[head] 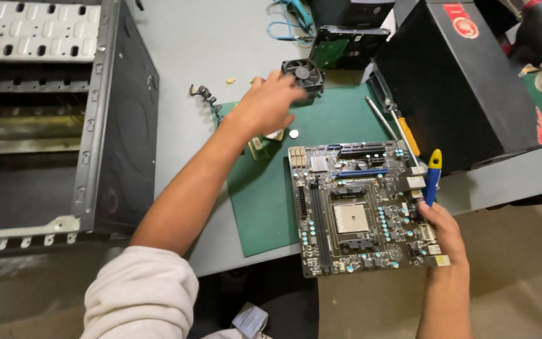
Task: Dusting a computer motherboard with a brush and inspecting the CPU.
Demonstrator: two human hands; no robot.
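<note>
My right hand (441, 227) has its grip closed on the right edge of the motherboard (362, 207) at lower centre of the frame, with a blue-and-yellow tool (433, 176) just beside it, while my left hand (270, 100), blurred, fingers loosely spread and holding nothing I can make out, reaches over the green mat (265, 194) toward the small black fan (304, 74) at upper centre.

Left hand (270, 103) motion-blurred, fingertips indistinct against the small fan (303, 74).
</note>
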